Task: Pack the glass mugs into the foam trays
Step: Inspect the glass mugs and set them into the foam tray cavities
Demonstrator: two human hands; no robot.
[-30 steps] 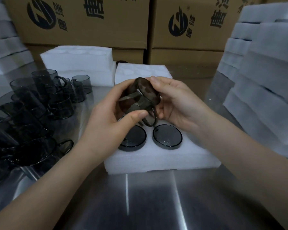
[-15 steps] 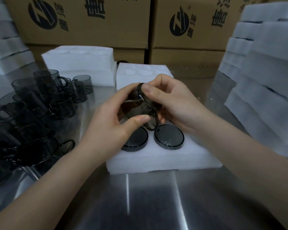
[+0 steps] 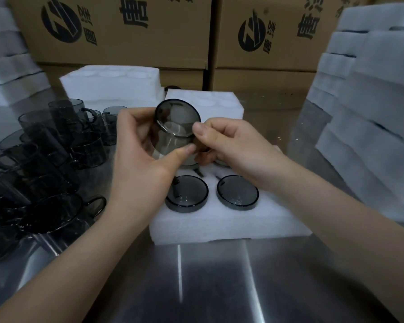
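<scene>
Head view, and nearest you lies the white foam tray on the steel tabletop, two smoky round-based glass mugs already seated upside down in its front pockets — the second one just beside the first. Above the row behind them you've got the dark tinted glass mug, held between both hands. Your left hand wraps the wall, thumb pressed across the near side; your right hand pinches at the base rim with thumb and forefinger closed on the glass. Both grips are clamped on it, none slack.

What matters for the drop: the mug's long axis tilts away from you, base up and toward the far side, mouth down toward the tray. The open pocket looks to sit under your fingers, mostly hidden. Your left hand carries the body, so I'd judge it leads the lowering.

Against a second ago, the base disc now faces you more fully and stands higher — the mug has been turned over further.

Farther out, the loose cluster of grey glass mugs waits at left, spare foam trays beyond, cardboard boxes behind.
</scene>
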